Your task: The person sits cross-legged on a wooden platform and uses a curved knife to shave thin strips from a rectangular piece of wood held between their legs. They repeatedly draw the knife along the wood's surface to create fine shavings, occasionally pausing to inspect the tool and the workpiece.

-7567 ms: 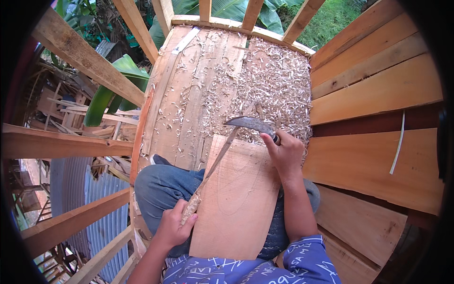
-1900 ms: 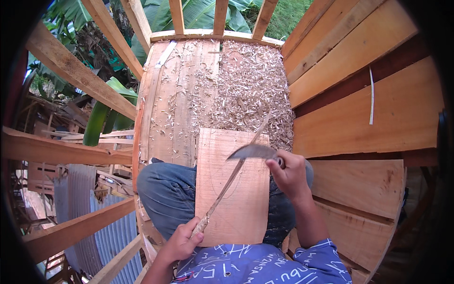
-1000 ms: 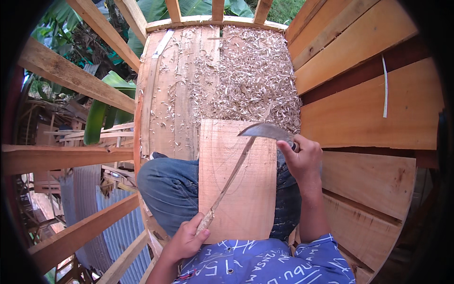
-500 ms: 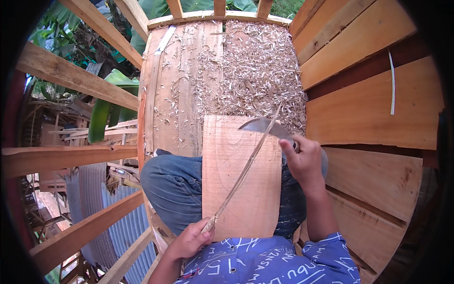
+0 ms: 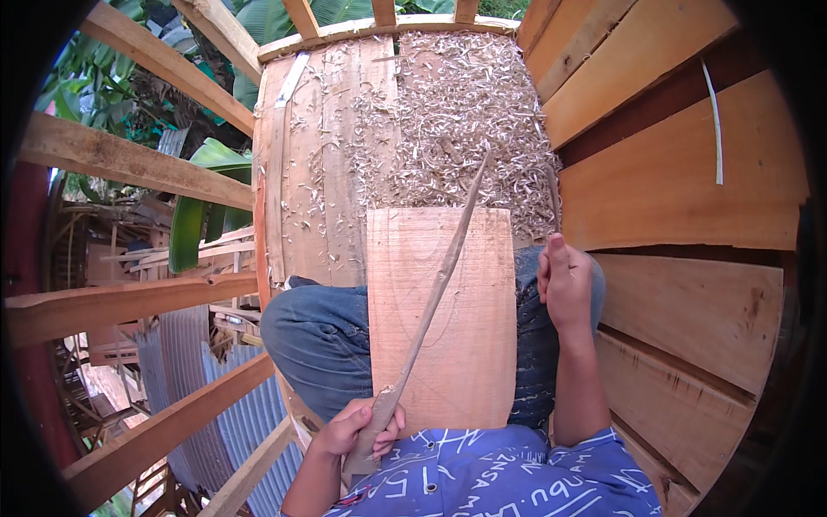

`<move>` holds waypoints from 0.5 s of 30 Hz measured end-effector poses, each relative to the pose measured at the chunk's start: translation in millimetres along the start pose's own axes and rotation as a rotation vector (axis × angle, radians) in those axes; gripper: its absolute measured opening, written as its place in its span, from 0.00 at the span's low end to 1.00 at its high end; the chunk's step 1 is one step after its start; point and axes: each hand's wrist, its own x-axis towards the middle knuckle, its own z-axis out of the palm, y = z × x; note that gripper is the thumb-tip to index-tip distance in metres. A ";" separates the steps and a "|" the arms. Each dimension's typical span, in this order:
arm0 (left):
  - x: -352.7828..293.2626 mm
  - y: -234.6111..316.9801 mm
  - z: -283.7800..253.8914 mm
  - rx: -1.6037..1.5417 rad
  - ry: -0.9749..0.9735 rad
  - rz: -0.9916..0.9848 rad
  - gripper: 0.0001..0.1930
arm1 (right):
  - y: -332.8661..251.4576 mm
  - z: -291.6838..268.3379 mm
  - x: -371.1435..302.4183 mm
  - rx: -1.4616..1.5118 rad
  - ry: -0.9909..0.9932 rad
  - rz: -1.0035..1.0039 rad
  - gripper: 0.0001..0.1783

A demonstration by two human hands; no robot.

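Observation:
My left hand point(image 5: 351, 427), at the lower middle, is wrapped round the thick lower end of a long wooden stick point(image 5: 441, 280). The stick slants up to the right and thins to a tip over the shavings. It passes above a flat wooden board point(image 5: 469, 370) that lies across my lap. Right of the board, my right hand point(image 5: 567, 284) is closed round the grip of a curved knife, thumb up. The knife's blade point(image 5: 553, 200) is seen nearly edge-on, pointing away from me and apart from the stick. My fingers hide the grip.
Curled wood shavings point(image 5: 469, 103) cover much of the plank floor point(image 5: 297, 198) ahead. Wooden slats point(image 5: 138, 159) stand at the left, and a plank wall point(image 5: 680, 198) rises close to my right arm. A pale strip point(image 5: 713, 121) hangs on that wall.
The knife has left the stick and moved right, its blade turning from sideways to pointing away. The left hand has turned the stick, showing a broader lower end.

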 end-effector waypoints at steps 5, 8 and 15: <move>2.2 6.3 -1.1 0.065 0.044 0.025 0.38 | -9.2 -2.3 -0.9 0.412 -0.075 0.133 0.33; 3.7 9.7 0.0 0.084 0.062 0.023 0.38 | -8.1 -0.4 -3.9 0.332 -0.115 0.041 0.33; 6.8 8.2 2.4 0.122 0.089 -0.004 0.39 | -1.0 16.8 -22.7 -0.114 -0.162 -0.243 0.28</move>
